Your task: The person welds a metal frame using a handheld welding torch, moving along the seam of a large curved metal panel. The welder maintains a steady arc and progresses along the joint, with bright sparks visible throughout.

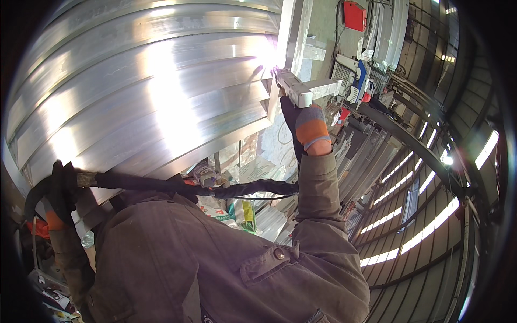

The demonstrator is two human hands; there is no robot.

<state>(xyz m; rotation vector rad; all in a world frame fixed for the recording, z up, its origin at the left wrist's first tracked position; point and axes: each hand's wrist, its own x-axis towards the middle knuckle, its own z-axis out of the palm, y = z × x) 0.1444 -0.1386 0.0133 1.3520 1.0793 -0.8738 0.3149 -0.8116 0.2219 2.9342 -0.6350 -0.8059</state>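
At the upper middle my right hand [312, 128], in a black, grey and orange glove, is closed around what looks like a welding torch; a silver T-shaped metal piece [299, 91] partly covers the fingers. A glaring white-violet arc [266, 55] burns just beyond, where the ribbed aluminium panel [215, 86] meets its upright frame bar [291, 37]. From the right hand a black cable [253, 187] runs down and across my front to the left. My left hand [63, 188], in a dark glove with an orange cuff, is wrapped around that cable by the panel's lower left corner.
Under the panel's lower edge lie plastic bags [215, 211] and a green-yellow packet [247, 216]. Right of my right hand stand a blue and white tool [358, 81] and long metal profiles [366, 159]. A red box [354, 15] sits at the top.
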